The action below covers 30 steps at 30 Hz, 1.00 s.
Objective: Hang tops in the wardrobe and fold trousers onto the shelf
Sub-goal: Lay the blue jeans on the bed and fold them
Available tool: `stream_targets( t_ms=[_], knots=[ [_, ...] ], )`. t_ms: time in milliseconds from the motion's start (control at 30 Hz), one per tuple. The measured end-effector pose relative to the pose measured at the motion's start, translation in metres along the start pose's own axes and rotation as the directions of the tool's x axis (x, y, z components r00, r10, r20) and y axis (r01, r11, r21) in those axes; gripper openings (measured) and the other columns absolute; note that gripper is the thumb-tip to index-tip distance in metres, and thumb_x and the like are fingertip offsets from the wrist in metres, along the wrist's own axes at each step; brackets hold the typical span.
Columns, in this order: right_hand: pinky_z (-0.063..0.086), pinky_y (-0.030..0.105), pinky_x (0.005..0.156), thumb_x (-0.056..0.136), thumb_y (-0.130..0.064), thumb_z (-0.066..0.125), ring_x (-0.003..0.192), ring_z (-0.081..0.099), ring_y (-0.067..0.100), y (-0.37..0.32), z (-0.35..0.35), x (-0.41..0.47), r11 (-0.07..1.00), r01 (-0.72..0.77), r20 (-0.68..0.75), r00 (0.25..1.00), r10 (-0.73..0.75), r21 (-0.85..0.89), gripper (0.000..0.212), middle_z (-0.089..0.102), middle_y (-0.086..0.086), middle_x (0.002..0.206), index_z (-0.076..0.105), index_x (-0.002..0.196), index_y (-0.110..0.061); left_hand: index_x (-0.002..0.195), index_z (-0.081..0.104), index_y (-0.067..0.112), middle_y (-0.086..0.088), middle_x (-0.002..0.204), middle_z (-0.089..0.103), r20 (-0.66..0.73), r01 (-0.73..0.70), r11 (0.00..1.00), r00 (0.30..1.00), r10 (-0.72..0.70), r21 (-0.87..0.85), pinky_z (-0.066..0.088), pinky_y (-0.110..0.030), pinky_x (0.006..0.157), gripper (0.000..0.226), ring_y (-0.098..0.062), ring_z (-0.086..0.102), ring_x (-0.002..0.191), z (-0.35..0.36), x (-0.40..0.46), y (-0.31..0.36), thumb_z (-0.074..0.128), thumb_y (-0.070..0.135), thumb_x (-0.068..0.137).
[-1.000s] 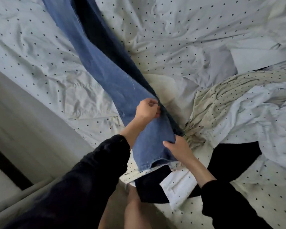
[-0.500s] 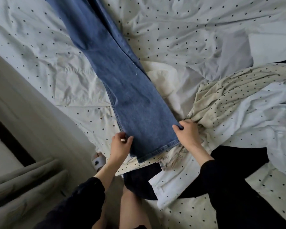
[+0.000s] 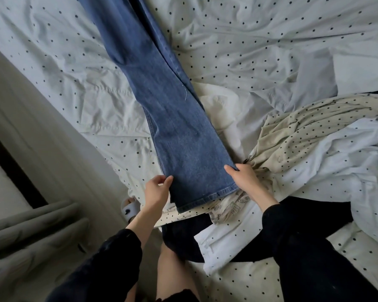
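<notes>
Blue jeans point(image 3: 175, 127) lie stretched out on the bed, one leg laid flat over the other, hems toward me. My left hand point(image 3: 156, 190) pinches the left edge of the leg near the hem. My right hand point(image 3: 243, 177) grips the right edge, thumb on top of the denim. A cream dotted garment point(image 3: 310, 129) lies crumpled to the right, with a white dotted one point(image 3: 345, 171) over it. A dark garment point(image 3: 183, 240) hangs off the bed edge under the hems.
The bed is covered by a white sheet with black dots point(image 3: 249, 40). A grey wall or panel point(image 3: 42, 136) runs along the left. Grey curtain folds point(image 3: 31, 232) sit at lower left. My slippered foot point(image 3: 130, 207) stands on the floor by the bed.
The jeans went from lifted with the legs apart to flat with the legs stacked. My left hand dropped from mid-leg to the hem's left edge; my right hand shifted to the right edge.
</notes>
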State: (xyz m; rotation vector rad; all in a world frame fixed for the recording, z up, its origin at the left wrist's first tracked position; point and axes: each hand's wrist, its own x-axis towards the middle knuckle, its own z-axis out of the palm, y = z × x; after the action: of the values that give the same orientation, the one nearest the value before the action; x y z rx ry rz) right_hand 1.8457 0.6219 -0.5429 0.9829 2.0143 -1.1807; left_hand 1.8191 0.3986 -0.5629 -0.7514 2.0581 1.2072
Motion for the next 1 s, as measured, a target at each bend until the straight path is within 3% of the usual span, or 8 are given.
stream_targets(
  t_ms=[200,367,467,567,700,800,867,1000],
  knots=[
    [0.017,0.029,0.051,0.093,-0.025,0.058,0.049,0.022,0.014,0.0,-0.002,-0.024,0.979,-0.055,-0.095,0.993,0.075,0.194,0.051,0.022,-0.001,0.054,0.023,0.057,-0.017,0.072,0.061,0.011,-0.005,0.069,0.059,0.098,-0.016,0.997,0.995,0.008,0.074,0.043,-0.026,0.062,0.021,-0.017,0.051,0.066,-0.013,-0.013,-0.005,0.061,0.021,0.091],
    [0.015,0.032,0.054,0.089,-0.026,0.065,0.049,0.02,0.016,0.001,0.008,-0.054,0.951,-0.167,-0.119,0.972,0.203,0.258,0.057,0.018,-0.001,0.053,0.019,0.056,-0.018,0.063,0.062,0.014,-0.005,0.064,0.062,0.111,0.047,0.993,0.992,-0.059,0.105,0.05,-0.035,0.078,0.027,-0.023,0.059,0.07,-0.031,-0.033,-0.023,0.062,0.018,0.089],
    [0.018,0.03,0.051,0.09,-0.027,0.063,0.048,0.026,0.016,0.0,0.02,-0.062,0.965,-0.202,-0.113,0.969,0.222,0.168,0.055,0.024,0.001,0.052,0.024,0.054,-0.016,0.065,0.062,0.012,-0.006,0.064,0.062,0.118,0.079,0.985,0.988,-0.098,0.155,0.048,-0.033,0.073,0.026,-0.023,0.059,0.072,-0.042,-0.035,-0.032,0.061,0.018,0.089],
    [0.043,0.035,0.069,0.093,-0.027,0.058,0.074,0.058,0.026,0.001,0.026,-0.064,0.981,-0.195,-0.076,0.978,0.194,-0.013,0.027,0.059,0.013,0.077,0.063,0.079,-0.005,0.074,0.062,0.007,-0.01,0.075,0.062,0.192,0.095,0.967,0.971,-0.142,0.238,0.043,-0.027,0.064,0.02,-0.021,0.057,0.071,-0.046,-0.033,-0.037,0.056,0.014,0.092],
    [0.036,0.032,0.069,0.093,-0.029,0.051,0.078,0.05,0.025,0.0,0.028,-0.045,0.949,-0.199,-0.091,0.979,0.182,-0.243,0.035,0.046,0.003,0.069,0.041,0.062,-0.017,0.079,0.064,0.013,-0.006,0.073,0.057,0.261,0.047,0.938,0.955,-0.143,0.343,0.041,-0.026,0.06,0.015,-0.016,0.05,0.066,-0.051,-0.023,-0.034,0.056,0.017,0.092],
    [0.043,0.035,0.082,0.094,-0.03,0.05,0.103,0.056,0.031,-0.017,0.027,-0.034,0.916,-0.139,-0.2,0.978,0.066,-0.377,0.023,0.062,0.011,0.105,0.065,0.097,-0.013,0.114,0.063,0.007,-0.01,0.096,0.062,0.249,0.03,0.947,0.962,-0.114,0.319,0.044,-0.025,0.067,0.025,-0.02,0.056,0.081,-0.055,-0.008,-0.021,0.057,0.017,0.091],
    [0.044,0.037,0.093,0.094,-0.032,0.05,0.116,0.053,0.032,-0.033,0.029,-0.025,0.903,-0.086,-0.216,0.976,-0.007,-0.421,0.037,0.057,0.011,0.127,0.057,0.125,-0.012,0.128,0.053,0.006,-0.011,0.115,0.062,0.237,0.043,0.959,0.965,-0.112,0.279,0.044,-0.026,0.074,0.038,-0.022,0.057,0.09,-0.06,0.003,-0.01,0.058,0.018,0.092],
    [0.04,0.045,0.1,0.097,-0.034,0.045,0.123,0.046,0.031,-0.072,0.041,0.002,0.907,0.009,-0.139,0.988,-0.074,-0.42,0.045,0.045,0.009,0.138,0.042,0.137,-0.015,0.135,0.045,0.006,-0.013,0.125,0.058,0.223,0.014,0.974,0.973,-0.066,0.226,0.045,-0.032,0.087,0.045,-0.027,0.057,0.108,-0.074,0.032,0.017,0.055,0.018,0.093]
  ],
)
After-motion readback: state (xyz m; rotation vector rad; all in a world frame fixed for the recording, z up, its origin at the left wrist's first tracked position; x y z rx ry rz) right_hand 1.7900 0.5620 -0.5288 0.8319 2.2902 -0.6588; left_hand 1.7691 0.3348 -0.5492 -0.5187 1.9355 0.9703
